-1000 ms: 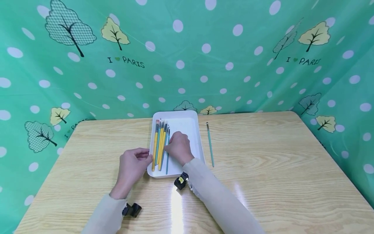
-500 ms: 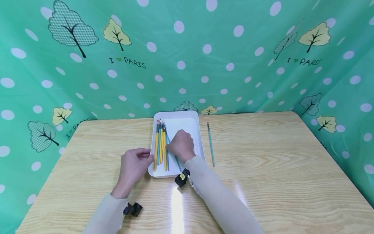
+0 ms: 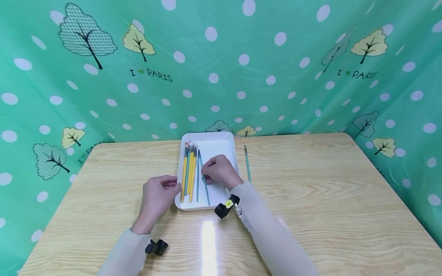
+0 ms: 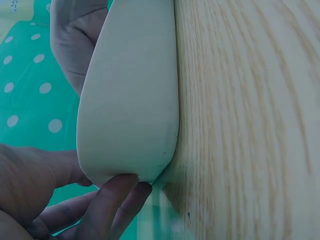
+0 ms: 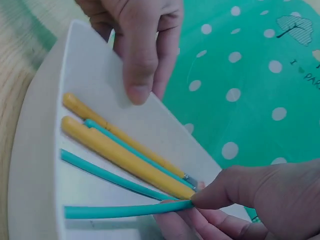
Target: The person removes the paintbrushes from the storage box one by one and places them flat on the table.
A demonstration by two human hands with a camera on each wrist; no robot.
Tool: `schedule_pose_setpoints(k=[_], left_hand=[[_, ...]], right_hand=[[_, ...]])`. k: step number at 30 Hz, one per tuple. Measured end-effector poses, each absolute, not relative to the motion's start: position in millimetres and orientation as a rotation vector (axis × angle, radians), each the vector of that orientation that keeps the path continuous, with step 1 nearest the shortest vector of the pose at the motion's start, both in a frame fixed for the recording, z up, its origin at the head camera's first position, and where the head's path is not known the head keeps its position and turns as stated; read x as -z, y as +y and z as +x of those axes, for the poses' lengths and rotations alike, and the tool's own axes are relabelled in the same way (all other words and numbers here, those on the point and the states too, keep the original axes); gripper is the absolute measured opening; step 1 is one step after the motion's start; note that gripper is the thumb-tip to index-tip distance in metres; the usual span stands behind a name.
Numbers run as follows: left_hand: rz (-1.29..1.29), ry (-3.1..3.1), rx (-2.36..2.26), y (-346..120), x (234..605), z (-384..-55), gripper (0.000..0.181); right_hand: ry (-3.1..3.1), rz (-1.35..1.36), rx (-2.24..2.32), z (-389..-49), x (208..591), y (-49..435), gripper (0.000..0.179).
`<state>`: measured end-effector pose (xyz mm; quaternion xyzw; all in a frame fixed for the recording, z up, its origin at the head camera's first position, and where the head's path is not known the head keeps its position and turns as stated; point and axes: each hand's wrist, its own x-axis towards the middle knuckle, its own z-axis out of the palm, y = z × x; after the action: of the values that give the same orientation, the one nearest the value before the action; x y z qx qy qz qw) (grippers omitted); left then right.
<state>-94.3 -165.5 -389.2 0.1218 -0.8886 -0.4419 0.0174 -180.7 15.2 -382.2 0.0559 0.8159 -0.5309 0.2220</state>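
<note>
A white tray (image 3: 226, 143) stands near the table's far edge, with several yellow-handled and teal-handled paintbrushes (image 3: 192, 172) along its left side. My left hand (image 3: 159, 195) pinches the tray's left wall, thumb over the rim and fingertips against the outside in the left wrist view. Over the tray, my right hand (image 3: 221, 170) pinches a teal paintbrush (image 5: 120, 210) between thumb and fingers. Its handle end lies toward the tray's near wall, and its dark bristle end points away. Another teal brush (image 5: 115, 176) lies just beside it.
One more teal paintbrush (image 3: 247, 163) lies on the wooden table (image 3: 310, 191) right of the tray, partly hidden by the right forearm. A green dotted curtain (image 3: 221, 69) hangs behind the table. Each wrist carries a small black camera (image 3: 226, 207).
My right hand has shifted slightly right and turned, pinching a teal brush apart from the others. The brushes in the tray have shifted. My left hand stays on the tray's wall.
</note>
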Motion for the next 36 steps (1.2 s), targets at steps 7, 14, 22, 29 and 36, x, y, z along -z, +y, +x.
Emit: schedule_pose_setpoints(k=[7, 14, 22, 29, 36], left_hand=[[0.385, -2.77, 1.363, -165.1, 390.3, -94.7, 0.028], [0.384, -2.773, 1.35, -165.1, 389.9, -94.7, 0.028], [0.378, -2.767, 1.349, -164.5, 390.9, -95.4, 0.028], [0.392, -2.771, 1.374, -164.2, 390.0, -94.7, 0.029], [0.362, -2.763, 1.382, -165.6, 390.5, -94.3, 0.028]], right_hand=[[2.208, 0.13, 1.575, -177.6, 375.3, 26.0, 0.007], [2.147, 0.117, 1.65, -176.4, 374.1, 36.4, 0.008], [2.155, 0.164, 1.636, -179.1, 374.3, 41.9, 0.012], [2.144, 0.177, 1.61, -180.0, 373.8, 44.0, 0.013], [2.147, 0.136, 1.611, -178.8, 369.5, 45.4, 0.014]])
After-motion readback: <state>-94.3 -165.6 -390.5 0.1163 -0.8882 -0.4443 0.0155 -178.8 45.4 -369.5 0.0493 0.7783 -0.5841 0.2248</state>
